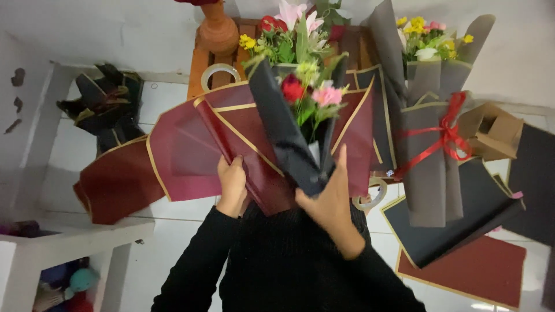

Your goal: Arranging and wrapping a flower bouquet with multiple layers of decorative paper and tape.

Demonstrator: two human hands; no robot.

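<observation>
Left of the small bouquet of red and pink blooms in dark wrapping paper (300, 124), a crumpled bundle of black gold-edged paper (107, 107) lies on the white tiled floor (167, 231). Nearer the bouquet, a maroon wrapping sheet with gold border (191, 150) fans out behind it; the left hand (232, 182) pinches a fold of that sheet, fingers closed on the paper. Bouquet itself sits centre, upright, its lower stem end gripped by the right hand (329, 202), fingers wrapped round the dark cone, thumb raised. Paper looks light, crisp, easily creased; blooms fragile, so the hold belongs low on the wrapped stems, not near the heads. Behind the bouquet, a clear tape roll (218, 72) rests on a wooden crate. Right of the bouquet, a finished grey-wrapped bouquet with red ribbon (430, 144) lies over black sheets (462, 225).
</observation>
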